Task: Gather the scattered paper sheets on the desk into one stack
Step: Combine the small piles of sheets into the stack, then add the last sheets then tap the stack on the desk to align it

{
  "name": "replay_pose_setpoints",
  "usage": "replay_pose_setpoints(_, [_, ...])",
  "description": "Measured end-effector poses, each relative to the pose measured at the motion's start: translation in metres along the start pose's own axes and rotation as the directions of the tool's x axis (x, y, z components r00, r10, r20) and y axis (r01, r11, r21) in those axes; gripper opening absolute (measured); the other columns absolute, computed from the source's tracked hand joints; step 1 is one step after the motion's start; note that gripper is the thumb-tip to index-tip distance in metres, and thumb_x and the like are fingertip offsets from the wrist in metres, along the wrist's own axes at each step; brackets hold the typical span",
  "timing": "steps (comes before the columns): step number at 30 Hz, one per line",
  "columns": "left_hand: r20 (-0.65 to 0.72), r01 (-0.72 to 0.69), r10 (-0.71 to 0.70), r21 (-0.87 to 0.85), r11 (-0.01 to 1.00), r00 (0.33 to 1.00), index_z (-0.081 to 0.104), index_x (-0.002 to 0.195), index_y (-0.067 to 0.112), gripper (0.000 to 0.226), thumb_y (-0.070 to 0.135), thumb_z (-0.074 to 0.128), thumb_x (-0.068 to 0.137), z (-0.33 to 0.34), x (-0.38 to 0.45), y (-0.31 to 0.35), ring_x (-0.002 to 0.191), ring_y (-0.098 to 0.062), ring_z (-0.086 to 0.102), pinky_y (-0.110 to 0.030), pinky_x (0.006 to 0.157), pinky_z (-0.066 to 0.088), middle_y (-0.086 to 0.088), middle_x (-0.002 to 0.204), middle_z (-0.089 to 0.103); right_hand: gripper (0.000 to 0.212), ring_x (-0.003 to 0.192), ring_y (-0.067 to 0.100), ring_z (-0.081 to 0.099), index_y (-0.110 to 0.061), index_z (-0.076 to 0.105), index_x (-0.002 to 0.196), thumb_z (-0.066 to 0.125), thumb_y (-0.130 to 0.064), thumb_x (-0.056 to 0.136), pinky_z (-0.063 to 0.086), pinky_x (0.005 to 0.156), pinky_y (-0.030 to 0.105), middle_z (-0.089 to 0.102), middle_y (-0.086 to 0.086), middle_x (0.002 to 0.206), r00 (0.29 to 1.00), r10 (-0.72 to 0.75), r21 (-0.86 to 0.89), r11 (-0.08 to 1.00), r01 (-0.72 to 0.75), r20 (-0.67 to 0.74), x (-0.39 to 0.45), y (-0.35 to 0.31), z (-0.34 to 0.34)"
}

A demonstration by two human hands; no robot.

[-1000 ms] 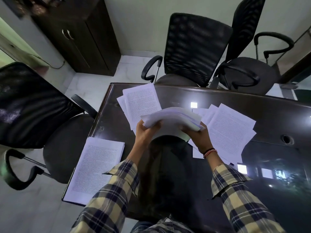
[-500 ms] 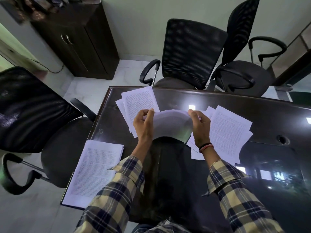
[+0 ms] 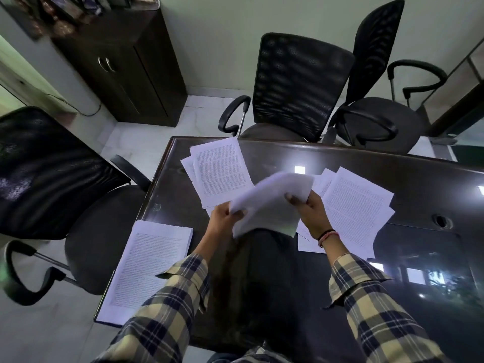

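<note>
A: Left hand (image 3: 222, 218) and right hand (image 3: 310, 213) both pinch the held bundle (image 3: 267, 203), raised over desk (image 3: 366, 163) centre.

B: We'd square its edges first, then collect far-left sheets (image 3: 220, 171), right sheets (image 3: 356, 210), near-left stack (image 3: 149, 265).

A: Near-left stack sits right at the desk edge; open room in the centre, we judge.
</note>
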State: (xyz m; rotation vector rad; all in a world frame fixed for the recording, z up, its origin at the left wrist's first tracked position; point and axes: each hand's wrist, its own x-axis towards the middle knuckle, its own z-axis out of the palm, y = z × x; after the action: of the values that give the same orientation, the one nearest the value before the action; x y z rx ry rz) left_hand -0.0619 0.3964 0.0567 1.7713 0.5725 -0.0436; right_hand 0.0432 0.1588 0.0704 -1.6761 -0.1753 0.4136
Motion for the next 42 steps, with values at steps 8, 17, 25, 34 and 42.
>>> replay_pose_setpoints(8, [0.385,0.403,-0.24,-0.43,0.808,0.891,0.059,0.136,0.006,0.042,0.021,0.069,0.098,-0.017,0.0,0.014,0.116,-0.045,0.066,-0.062,0.095,0.056,-0.023,0.13,0.068,0.036,0.116,0.031,0.069,-0.01,0.061,0.134,0.058,-0.027,0.103,0.058,0.096,0.044,0.072,0.01,0.126,0.977,0.202,0.256,0.943,-0.213,0.066,0.002,0.0,-0.002])
replay_pose_setpoints(17, [0.47,0.48,-0.27,-0.415,0.773,0.84,0.057,0.139,0.012,0.049,0.021,0.073,0.094,-0.005,-0.003,0.008,0.12,-0.046,0.063,-0.065,0.102,0.05,-0.024,0.135,0.063,0.047,0.117,0.033,0.067,-0.017,0.063,0.133,0.069,-0.035,0.089,0.058,0.096,0.049,0.071,0.009,0.123,0.96,0.242,0.23,0.935,-0.269,0.14,-0.012,0.013,0.009])
replay_pose_setpoints(25, [0.449,0.402,-0.2,-0.417,0.815,0.871,0.064,0.127,0.012,0.037,0.015,0.075,0.091,-0.01,-0.003,-0.001,0.117,-0.041,0.066,-0.063,0.1,0.052,-0.018,0.127,0.068,0.041,0.115,0.032,0.067,-0.02,0.065,0.126,0.076,-0.022,0.087,0.059,0.094,0.048,0.07,0.012,0.121,0.967,0.17,0.192,0.959,-0.207,0.19,-0.016,0.009,0.002])
replay_pose_setpoints(34, [0.202,0.1,-0.057,-0.208,0.973,0.978,0.062,0.112,0.032,0.038,0.001,0.073,0.092,-0.003,-0.014,-0.013,0.102,-0.015,0.065,-0.025,0.082,0.06,0.0,0.11,0.068,0.052,0.107,0.022,0.071,-0.014,0.071,0.122,0.087,-0.028,0.074,0.057,0.099,0.049,0.076,0.008,0.112,0.986,0.138,-0.001,0.99,-0.138,0.089,-0.032,0.03,0.007])
replay_pose_setpoints(42, [0.018,0.157,-0.156,-0.05,0.986,0.988,0.07,0.099,0.008,0.013,0.017,0.077,0.092,-0.017,-0.025,-0.025,0.089,-0.022,0.072,-0.02,0.064,0.058,-0.001,0.096,0.074,0.035,0.107,0.025,0.073,-0.016,0.075,0.114,0.077,-0.04,0.088,0.058,0.097,0.05,0.078,0.005,0.109,0.95,0.256,-0.06,0.967,-0.249,0.177,-0.029,0.047,0.029])
